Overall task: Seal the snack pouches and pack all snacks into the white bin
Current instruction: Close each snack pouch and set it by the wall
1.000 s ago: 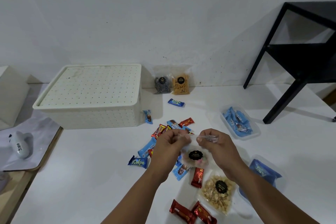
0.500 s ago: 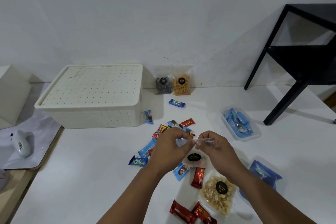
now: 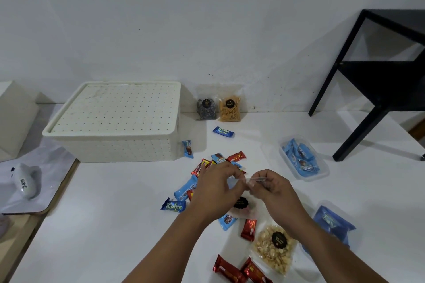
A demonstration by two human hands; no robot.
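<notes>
My left hand (image 3: 218, 187) and my right hand (image 3: 270, 187) pinch the top edge of a clear snack pouch (image 3: 242, 205) with a black round label, held just above the table. The fingertips of both hands meet at the middle of the pouch's zip strip. The white bin (image 3: 115, 122) stands at the back left with its dotted lid on. Loose red and blue candy bars (image 3: 195, 186) lie under and around my hands. A pouch of pale nuts (image 3: 274, 248) lies near my right forearm. Two more pouches, one dark (image 3: 206, 109) and one orange (image 3: 230, 109), lean on the wall.
A clear tub of blue candies (image 3: 301, 158) sits at the right, another blue-filled clear pack (image 3: 331, 225) nearer me. A black side table (image 3: 379, 76) stands at the far right. A white bottle (image 3: 25, 182) lies on a mat at the left, beside a white box (image 3: 13, 119).
My two hands have drawn closer along the pouch's top edge, from apart to fingertips touching. The pouch hangs slightly lower between them.
</notes>
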